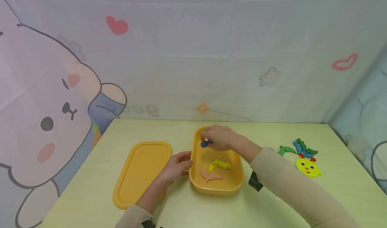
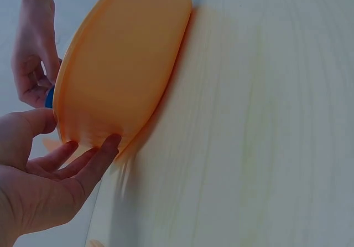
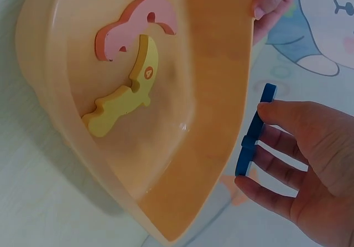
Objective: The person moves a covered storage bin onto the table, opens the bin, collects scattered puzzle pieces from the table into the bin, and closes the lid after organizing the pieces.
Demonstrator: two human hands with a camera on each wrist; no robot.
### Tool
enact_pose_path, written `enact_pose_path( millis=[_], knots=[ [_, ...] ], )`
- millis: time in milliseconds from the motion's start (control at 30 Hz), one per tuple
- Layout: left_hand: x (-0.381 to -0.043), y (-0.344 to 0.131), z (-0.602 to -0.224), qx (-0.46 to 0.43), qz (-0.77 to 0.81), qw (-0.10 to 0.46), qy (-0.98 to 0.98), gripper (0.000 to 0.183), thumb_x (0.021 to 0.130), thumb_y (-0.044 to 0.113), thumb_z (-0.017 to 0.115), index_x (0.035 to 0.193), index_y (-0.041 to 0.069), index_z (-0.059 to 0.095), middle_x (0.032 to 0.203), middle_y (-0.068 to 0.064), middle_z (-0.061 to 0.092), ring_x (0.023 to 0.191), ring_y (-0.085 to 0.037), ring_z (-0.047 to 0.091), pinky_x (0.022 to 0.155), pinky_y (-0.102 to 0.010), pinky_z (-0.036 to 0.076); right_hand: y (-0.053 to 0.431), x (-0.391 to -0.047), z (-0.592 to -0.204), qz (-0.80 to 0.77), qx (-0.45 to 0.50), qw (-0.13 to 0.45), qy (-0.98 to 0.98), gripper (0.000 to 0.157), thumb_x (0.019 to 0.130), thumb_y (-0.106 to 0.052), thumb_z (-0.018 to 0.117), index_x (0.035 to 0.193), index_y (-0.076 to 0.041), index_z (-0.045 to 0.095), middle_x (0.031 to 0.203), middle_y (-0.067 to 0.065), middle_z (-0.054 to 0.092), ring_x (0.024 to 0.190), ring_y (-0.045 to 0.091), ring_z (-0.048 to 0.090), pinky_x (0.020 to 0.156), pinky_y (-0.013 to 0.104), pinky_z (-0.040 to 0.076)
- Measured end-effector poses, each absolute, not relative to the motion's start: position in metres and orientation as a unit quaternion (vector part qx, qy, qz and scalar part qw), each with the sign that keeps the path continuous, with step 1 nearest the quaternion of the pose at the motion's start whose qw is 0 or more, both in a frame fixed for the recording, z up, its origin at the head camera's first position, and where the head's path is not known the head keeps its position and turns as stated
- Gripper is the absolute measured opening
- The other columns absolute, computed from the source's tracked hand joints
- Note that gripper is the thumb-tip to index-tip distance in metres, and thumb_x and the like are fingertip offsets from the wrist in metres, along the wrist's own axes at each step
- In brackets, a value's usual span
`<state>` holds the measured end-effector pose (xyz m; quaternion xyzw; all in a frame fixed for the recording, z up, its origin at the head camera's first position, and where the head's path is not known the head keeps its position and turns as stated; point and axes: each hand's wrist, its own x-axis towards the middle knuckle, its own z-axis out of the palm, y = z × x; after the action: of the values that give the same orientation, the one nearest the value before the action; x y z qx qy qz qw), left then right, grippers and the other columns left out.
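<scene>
Pinching a blue piece (image 1: 206, 144), the right hand (image 1: 220, 138) hangs over the tub (image 1: 214, 190) toward its eleven o'clock end; the left hand (image 1: 177, 166), fingers loosely spread, touches the tub's nine o'clock wall. Inside, toward six o'clock, lie a yellow piece (image 3: 119, 104) and a pink piece (image 3: 133, 22). On the surface (image 1: 235, 214), a lid (image 1: 143, 174) sits at nine o'clock.

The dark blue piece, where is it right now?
In the head view, the dark blue piece is pinched in the right hand, over the far left part of the orange tub.
</scene>
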<state>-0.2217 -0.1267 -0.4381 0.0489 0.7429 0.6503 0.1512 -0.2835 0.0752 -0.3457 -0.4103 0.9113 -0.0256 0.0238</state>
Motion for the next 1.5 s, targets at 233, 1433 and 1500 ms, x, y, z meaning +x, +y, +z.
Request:
enact_pose_path(
  millis=[233, 1433, 1500],
  knots=[
    [-0.223, -0.126, -0.441, 0.053, 0.657, 0.154, 0.736, 0.046, 0.092, 0.012, 0.052, 0.135, -0.002, 0.041, 0.132, -0.024, 0.047, 0.112, -0.031, 0.054, 0.079, -0.038, 0.054, 0.070, -0.283, -0.350, -0.021, -0.414, 0.031, 0.909, 0.012, 0.087, -0.024, 0.064, 0.097, -0.018, 0.063, 0.089, -0.001, 0.058, 0.074, 0.014, 0.053, 0.067, 0.027, 0.048],
    [-0.222, -0.131, -0.440, 0.061, 0.653, 0.158, 0.739, 0.046, 0.093, 0.011, 0.051, 0.135, -0.003, 0.040, 0.132, -0.025, 0.046, 0.112, -0.034, 0.054, 0.079, -0.038, 0.054, 0.087, -0.282, -0.347, -0.019, -0.394, 0.018, 0.919, 0.045, 0.086, -0.033, 0.061, 0.128, -0.020, 0.053, 0.128, 0.007, 0.052, 0.113, 0.028, 0.052, 0.086, 0.043, 0.049],
    [-0.222, -0.131, -0.440, 0.060, 0.652, 0.158, 0.739, 0.046, 0.093, 0.011, 0.051, 0.135, -0.003, 0.040, 0.132, -0.025, 0.046, 0.112, -0.034, 0.054, 0.079, -0.038, 0.054, 0.090, -0.281, -0.345, -0.022, -0.397, 0.014, 0.917, 0.046, 0.086, -0.032, 0.061, 0.128, -0.019, 0.053, 0.127, 0.008, 0.052, 0.113, 0.028, 0.052, 0.087, 0.043, 0.049]
  ],
)
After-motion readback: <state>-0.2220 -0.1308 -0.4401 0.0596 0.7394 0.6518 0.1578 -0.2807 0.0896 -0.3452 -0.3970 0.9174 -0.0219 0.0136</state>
